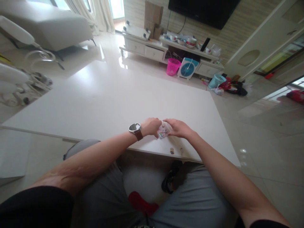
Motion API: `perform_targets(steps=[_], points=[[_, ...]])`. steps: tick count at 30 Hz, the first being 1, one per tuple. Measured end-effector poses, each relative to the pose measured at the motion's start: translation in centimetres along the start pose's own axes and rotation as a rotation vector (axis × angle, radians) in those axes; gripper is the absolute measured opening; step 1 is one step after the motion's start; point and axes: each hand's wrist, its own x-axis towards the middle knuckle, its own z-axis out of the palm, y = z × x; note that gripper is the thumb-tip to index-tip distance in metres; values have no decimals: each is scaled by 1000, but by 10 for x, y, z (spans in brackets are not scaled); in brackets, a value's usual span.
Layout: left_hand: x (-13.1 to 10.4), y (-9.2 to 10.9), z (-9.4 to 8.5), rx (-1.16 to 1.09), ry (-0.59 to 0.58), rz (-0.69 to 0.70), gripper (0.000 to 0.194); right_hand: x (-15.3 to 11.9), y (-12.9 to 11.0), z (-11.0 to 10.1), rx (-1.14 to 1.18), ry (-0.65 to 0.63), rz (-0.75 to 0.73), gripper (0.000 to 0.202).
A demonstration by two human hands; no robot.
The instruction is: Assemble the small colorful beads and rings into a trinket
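Observation:
A small clear plastic container (163, 130) with colourful bits showing inside is held between my two hands above the white table (114, 101). My left hand (151, 126), with a watch (135, 127) on its wrist, closes on the container's left side. From the right, my right hand (177, 127) wraps its thumb and fingers around the other side. Just in front of them, near the table's front edge, lie a small cartoon-figure sticker (172, 151) and a tiny thin object (181, 151) whose kind I cannot make out.
Beyond the table stand a pink basket (173, 66), a blue-and-white box fan (187, 68) and a light-blue basket (216, 81). A low white cabinet (154, 53) runs along the wall under a television (204, 11). A pale sofa (47, 25) is at the far left.

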Motion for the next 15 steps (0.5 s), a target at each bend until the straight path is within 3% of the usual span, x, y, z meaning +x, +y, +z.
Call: perform_targets(steps=[4, 8, 10, 12, 15], points=[[-8, -12, -12, 36, -44, -53, 33, 2, 17, 0, 2, 91, 90, 47], [-14, -22, -20, -5, 67, -10, 17, 6, 19, 1, 91, 74, 63, 34], [-22, -19, -27, -69, 131, 87, 9, 10, 16, 1, 111, 79, 43, 30], [-35, -7, -37, -143, 203, 277, 14, 12, 13, 0, 108, 79, 29, 27], [-51, 18, -49, -185, 399, 442, 21, 15, 9, -1, 81, 86, 37, 27]])
